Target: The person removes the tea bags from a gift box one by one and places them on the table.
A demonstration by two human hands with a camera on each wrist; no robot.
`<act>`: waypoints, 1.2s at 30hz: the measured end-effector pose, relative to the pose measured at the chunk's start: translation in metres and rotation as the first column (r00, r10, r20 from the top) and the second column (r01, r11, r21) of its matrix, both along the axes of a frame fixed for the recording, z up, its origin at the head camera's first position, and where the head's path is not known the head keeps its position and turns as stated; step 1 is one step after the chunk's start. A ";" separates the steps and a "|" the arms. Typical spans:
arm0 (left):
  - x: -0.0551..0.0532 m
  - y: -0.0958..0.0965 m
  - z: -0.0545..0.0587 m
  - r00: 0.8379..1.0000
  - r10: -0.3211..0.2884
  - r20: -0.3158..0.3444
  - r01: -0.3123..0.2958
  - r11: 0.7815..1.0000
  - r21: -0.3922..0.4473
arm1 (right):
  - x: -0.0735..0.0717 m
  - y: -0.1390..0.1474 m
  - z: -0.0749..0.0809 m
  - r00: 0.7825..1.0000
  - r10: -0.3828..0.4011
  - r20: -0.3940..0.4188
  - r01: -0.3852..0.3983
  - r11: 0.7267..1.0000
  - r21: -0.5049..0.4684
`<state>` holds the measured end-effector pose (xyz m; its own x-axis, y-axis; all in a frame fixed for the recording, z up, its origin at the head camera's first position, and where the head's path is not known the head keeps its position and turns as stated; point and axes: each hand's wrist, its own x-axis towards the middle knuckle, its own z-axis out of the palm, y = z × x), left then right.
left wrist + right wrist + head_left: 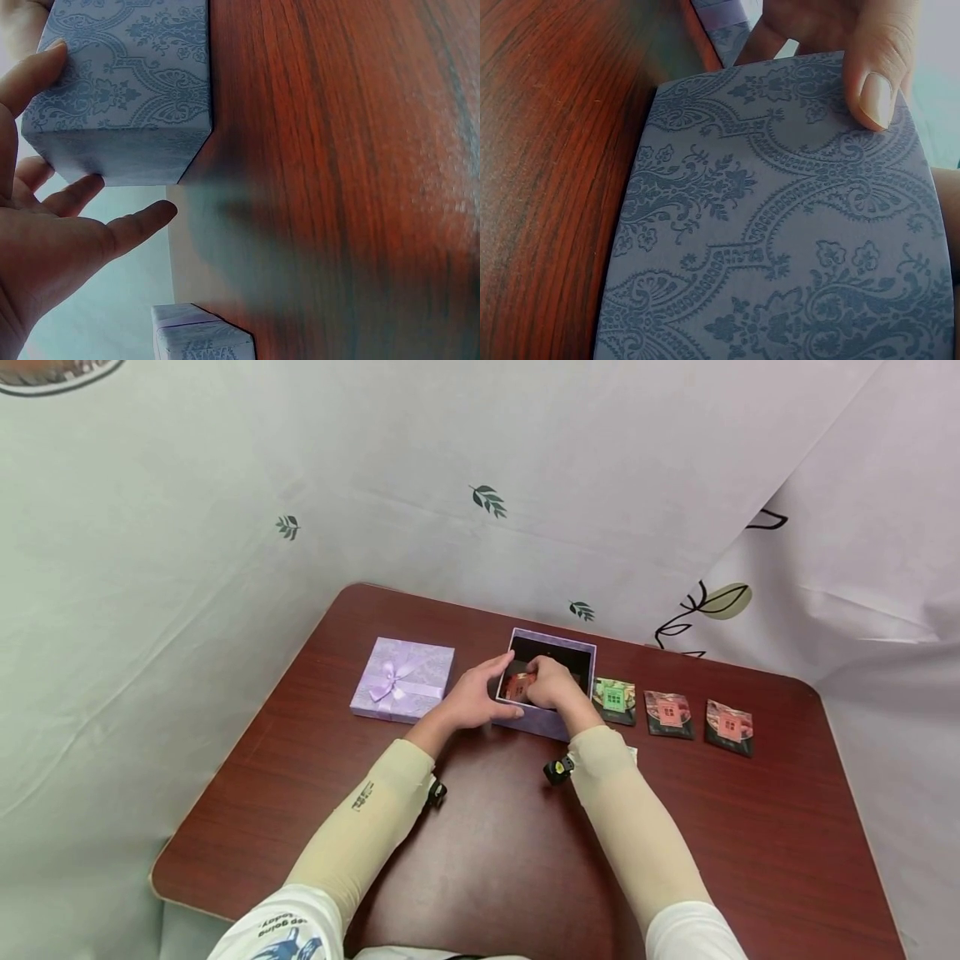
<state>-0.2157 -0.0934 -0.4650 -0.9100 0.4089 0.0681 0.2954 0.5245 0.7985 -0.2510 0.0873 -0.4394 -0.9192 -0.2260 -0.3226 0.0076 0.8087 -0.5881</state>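
Note:
An uncovered lilac gift box (534,720) with a dark inside sits at the back middle of the table. Its outer walls carry a scroll pattern in the wrist views. My left hand (476,697) holds its left front corner, the thumb (37,75) on the front wall and other fingers by the left side. My right hand (553,682) reaches into the box from the front, fingers bent down at a red and dark food packet (516,687), which it appears to pinch. The box wall and the hand itself hide those fingertips in the right wrist view.
Left of the box lies its lilac lid (401,681) with a ribbon bow. To the right lie a green-labelled packet (615,702) and two red-labelled packets (670,714), (729,727) in a row. A white curtain (420,552) hangs behind the brown table (495,852).

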 end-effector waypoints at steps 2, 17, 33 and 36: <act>0.000 0.000 0.000 1.000 0.000 0.002 0.000 1.000 -0.002 | 0.000 0.000 0.001 1.000 -0.012 -0.012 0.012 1.000 -0.003; 0.000 0.000 0.000 1.000 0.009 0.002 -0.009 1.000 -0.023 | 0.004 0.008 0.012 0.996 -0.085 -0.039 0.083 0.994 -0.065; 0.001 0.000 0.000 0.999 0.020 0.029 -0.019 1.000 -0.009 | 0.013 0.019 0.026 0.990 -0.119 -0.078 0.110 0.987 -0.120; 0.001 0.001 -0.001 1.000 0.018 0.024 -0.017 1.000 -0.009 | 0.016 0.023 0.030 0.987 -0.131 -0.089 0.119 0.984 -0.131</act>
